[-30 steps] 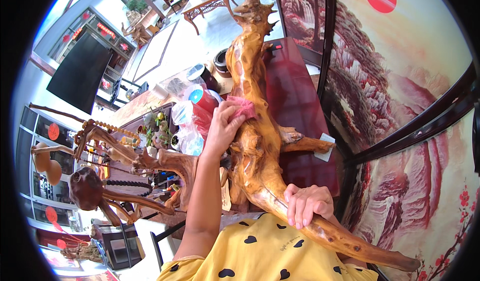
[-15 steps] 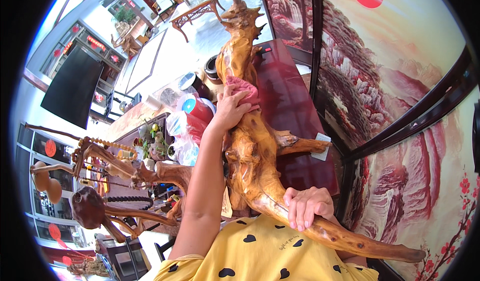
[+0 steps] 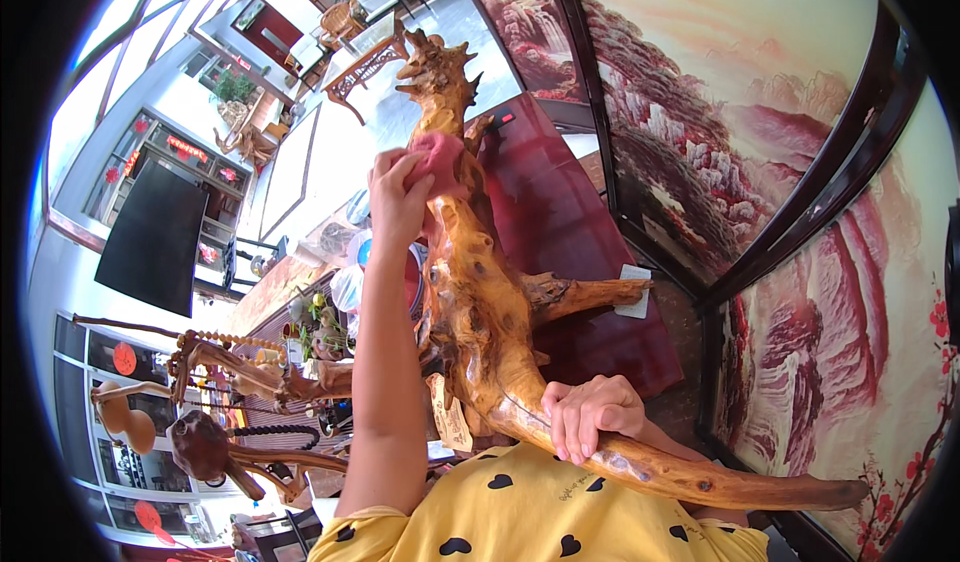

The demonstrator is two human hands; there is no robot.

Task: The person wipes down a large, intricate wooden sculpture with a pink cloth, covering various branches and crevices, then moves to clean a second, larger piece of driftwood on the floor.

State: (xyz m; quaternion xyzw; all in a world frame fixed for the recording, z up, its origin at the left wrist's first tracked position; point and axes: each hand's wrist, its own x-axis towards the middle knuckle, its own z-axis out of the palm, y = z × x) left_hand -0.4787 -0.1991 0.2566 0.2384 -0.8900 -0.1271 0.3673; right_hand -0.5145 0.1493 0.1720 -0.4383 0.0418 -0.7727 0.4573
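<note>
Head view: left grip (image 3: pixel 398 192) is pinching pink cloth (image 3: pixel 442 158) against knotty wood (image 3: pixel 482 307), right grip (image 3: pixel 597 414) is clasping it; even pressure is probably working best.

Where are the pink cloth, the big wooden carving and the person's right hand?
Pink cloth (image 3: pixel 446 158): head view, on its crumpled upper part.
Wooden carving (image 3: pixel 490 312): head view, middle of its knobbly trunk.
Right hand (image 3: pixel 598 412): head view, back of the hand.

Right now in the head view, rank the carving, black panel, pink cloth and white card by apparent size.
1. Carving
2. Black panel
3. Pink cloth, partly covered by the left hand
4. White card, partly covered by the carving's branch
</note>
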